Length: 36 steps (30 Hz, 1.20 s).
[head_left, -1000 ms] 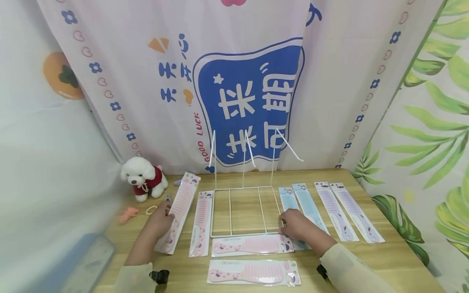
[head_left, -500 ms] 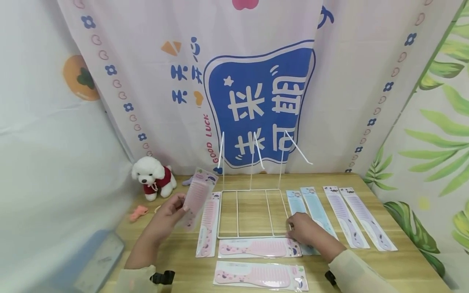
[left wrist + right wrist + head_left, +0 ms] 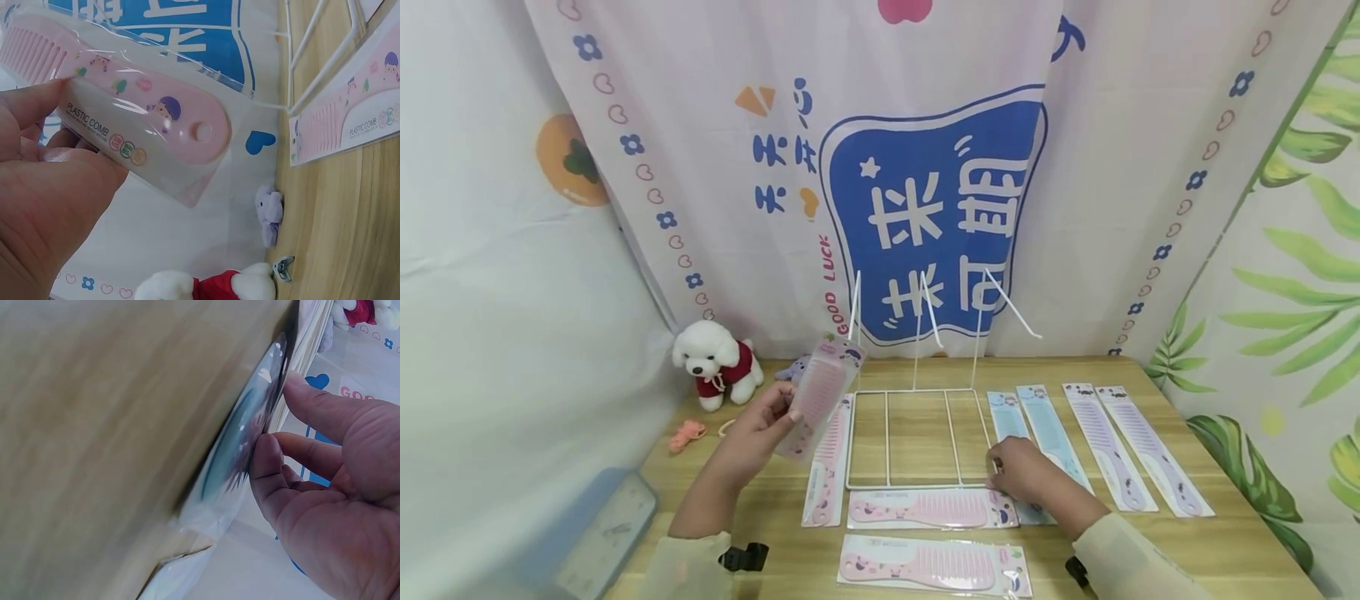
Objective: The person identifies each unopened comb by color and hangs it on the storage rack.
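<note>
My left hand (image 3: 760, 429) holds a packaged pink comb (image 3: 822, 393) tilted in the air, left of a white wire rack (image 3: 917, 390). In the left wrist view the thumb (image 3: 37, 103) and fingers pinch the comb (image 3: 144, 119) near its handle end. My right hand (image 3: 1018, 471) lies on the table at the rack's front right corner. There its fingertips (image 3: 269, 462) rest on top of a blue packaged comb (image 3: 237, 444). Three more pink combs (image 3: 928, 508) lie flat around the rack's front left.
Two blue combs (image 3: 1048, 433) and two purple combs (image 3: 1105, 446) lie in a row right of the rack. A white plush dog (image 3: 715, 362), a pink hair clip (image 3: 685, 435) and a blue bin (image 3: 595, 533) are on the left. A printed curtain hangs behind the wooden table (image 3: 1225, 533).
My left hand has lifted the leftmost pink comb off the table and raised it up and to the right, beside the rack. My right hand has stayed put.
</note>
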Tool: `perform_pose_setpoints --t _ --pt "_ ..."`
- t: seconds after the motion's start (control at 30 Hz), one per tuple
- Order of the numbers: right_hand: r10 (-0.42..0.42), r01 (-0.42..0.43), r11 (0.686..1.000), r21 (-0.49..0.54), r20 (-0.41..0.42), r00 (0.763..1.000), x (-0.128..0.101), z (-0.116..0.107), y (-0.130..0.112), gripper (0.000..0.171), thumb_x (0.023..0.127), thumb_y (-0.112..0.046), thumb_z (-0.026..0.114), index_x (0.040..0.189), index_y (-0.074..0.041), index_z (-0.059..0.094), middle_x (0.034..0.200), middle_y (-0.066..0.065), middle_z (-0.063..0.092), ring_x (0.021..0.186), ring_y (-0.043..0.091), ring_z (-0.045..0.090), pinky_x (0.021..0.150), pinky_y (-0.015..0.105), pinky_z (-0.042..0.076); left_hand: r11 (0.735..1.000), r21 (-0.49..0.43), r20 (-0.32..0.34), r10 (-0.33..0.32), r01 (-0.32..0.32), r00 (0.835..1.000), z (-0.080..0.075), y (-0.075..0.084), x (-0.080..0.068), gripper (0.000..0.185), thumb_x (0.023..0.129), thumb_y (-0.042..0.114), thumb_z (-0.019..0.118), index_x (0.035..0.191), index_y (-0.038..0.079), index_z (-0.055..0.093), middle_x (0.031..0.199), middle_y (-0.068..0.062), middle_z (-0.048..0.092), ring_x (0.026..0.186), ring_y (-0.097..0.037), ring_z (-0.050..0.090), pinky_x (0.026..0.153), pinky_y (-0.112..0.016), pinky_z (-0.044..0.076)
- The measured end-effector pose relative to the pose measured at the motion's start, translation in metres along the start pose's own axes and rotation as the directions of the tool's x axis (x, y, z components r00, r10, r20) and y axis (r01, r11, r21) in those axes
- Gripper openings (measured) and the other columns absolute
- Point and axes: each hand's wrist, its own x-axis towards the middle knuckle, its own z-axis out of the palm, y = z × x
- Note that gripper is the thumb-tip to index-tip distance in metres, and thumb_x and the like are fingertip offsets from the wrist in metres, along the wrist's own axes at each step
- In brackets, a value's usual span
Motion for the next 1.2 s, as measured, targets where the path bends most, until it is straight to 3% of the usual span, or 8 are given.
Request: perform_pose_setpoints --t 0.23,0.47,0.63,0.73,0.83,1.03,1.2 --pt "-0.01 0.01 1.0 -0.008 -0.013 1.0 0.003 -0.002 0.002 0.033 0.093 -0.011 0.086 0.074 -0.011 0.058 0.071 0.003 0.054 0.067 0.019 0.049 0.061 0.033 0.041 0.999 0.006 -0.017 -0.041 0.042 0.999 0.002 0.003 0.002 0.026 0.115 0.012 0.053 0.138 0.001 0.051 0.141 -0.027 0.06 0.125 -0.029 0.06 0.107 -0.049 0.055" --pt "-0.003 0.003 1.0 -0.023 -0.006 1.0 0.003 -0.003 0.003 0.033 0.093 -0.013 0.086 0.074 -0.011 0.059 0.071 0.003 0.054 0.068 0.018 0.05 0.061 0.033 0.041 0.999 0.002 -0.029 -0.034 0.034 0.999 0.005 0.001 0.005 0.024 0.114 0.007 0.053 0.137 -0.001 0.051 0.136 -0.025 0.061 0.12 -0.02 0.061 0.101 -0.028 0.054" --pt "0.009 -0.009 1.0 -0.017 0.002 1.0 0.001 -0.004 0.002 0.033 0.093 -0.013 0.086 0.075 -0.011 0.059 0.072 0.003 0.055 0.068 0.019 0.05 0.062 0.033 0.042 0.997 -0.006 -0.069 -0.077 0.076 0.995 0.012 -0.003 0.013 0.024 0.113 0.003 0.053 0.136 -0.001 0.052 0.134 -0.024 0.062 0.117 -0.016 0.06 0.098 -0.019 0.052" --pt "0.015 -0.015 1.0 -0.015 0.004 1.0 0.0 -0.004 0.001 0.033 0.093 -0.014 0.086 0.074 -0.012 0.059 0.072 0.003 0.055 0.068 0.018 0.051 0.061 0.033 0.042 0.992 0.012 -0.122 -0.126 0.128 0.985 0.018 -0.004 0.023 0.027 0.112 0.004 0.053 0.139 0.001 0.054 0.135 -0.022 0.065 0.118 -0.016 0.061 0.099 -0.019 0.051" --pt "0.016 -0.015 1.0 -0.012 0.005 1.0 -0.002 -0.005 0.001 0.033 0.094 -0.014 0.086 0.074 -0.012 0.059 0.072 0.003 0.055 0.068 0.018 0.051 0.062 0.033 0.043 0.987 0.022 -0.171 -0.156 0.162 0.973 0.023 -0.002 0.038 0.03 0.111 0.003 0.052 0.141 0.001 0.054 0.136 -0.025 0.067 0.121 -0.025 0.063 0.103 -0.028 0.052" --pt "0.018 -0.018 1.0 -0.007 0.006 1.0 -0.001 -0.003 0.001 0.033 0.094 -0.014 0.085 0.074 -0.011 0.059 0.073 0.003 0.055 0.069 0.019 0.051 0.062 0.033 0.043 0.963 -0.001 -0.255 -0.259 0.268 0.931 0.03 0.004 0.073 0.039 0.109 0.009 0.052 0.148 0.005 0.052 0.145 -0.024 0.065 0.128 -0.036 0.062 0.111 -0.047 0.051" --pt "0.013 -0.013 1.0 -0.009 0.013 1.0 0.001 0.001 0.001 0.033 0.095 -0.016 0.085 0.075 -0.012 0.059 0.074 0.002 0.056 0.07 0.018 0.051 0.063 0.033 0.044 0.941 -0.062 -0.289 -0.335 0.332 0.897 0.034 0.002 0.094 0.039 0.111 0.009 0.05 0.15 0.007 0.05 0.145 -0.023 0.063 0.129 -0.034 0.06 0.113 -0.048 0.05"
